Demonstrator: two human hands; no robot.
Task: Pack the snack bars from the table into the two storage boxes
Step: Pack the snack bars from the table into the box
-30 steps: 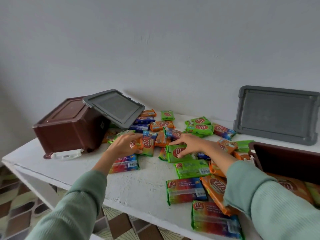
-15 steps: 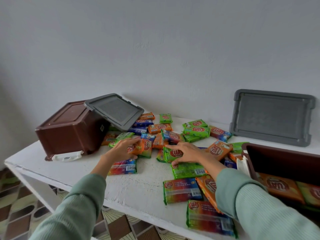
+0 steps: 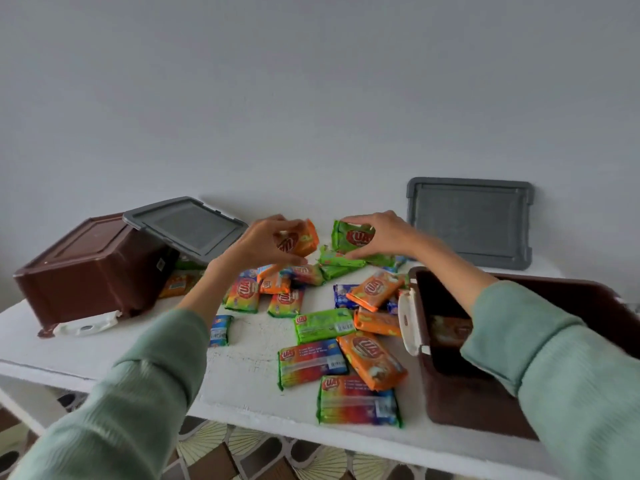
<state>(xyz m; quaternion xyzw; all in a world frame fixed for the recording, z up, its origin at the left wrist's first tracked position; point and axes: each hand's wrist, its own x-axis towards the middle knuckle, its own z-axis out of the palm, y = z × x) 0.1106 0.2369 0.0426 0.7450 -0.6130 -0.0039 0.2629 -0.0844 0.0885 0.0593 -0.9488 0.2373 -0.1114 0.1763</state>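
Up off the surface [image 3: 242, 368] now: left hand [image 3: 263, 244], fingers clamped on an orange bar [image 3: 301, 239]; right hand [image 3: 381, 237], fingers clamped on a green bar [image 3: 348, 235]. Open box [image 3: 467, 403] next, probably.

One wide-angle view, worn at the head. It faces forward and down across the table [image 3: 242, 368] to the wall [image 3: 311, 98] behind, near enough that the left sleeve [image 3: 138, 393] and right sleeve [image 3: 554, 358] enter from the lower edge.
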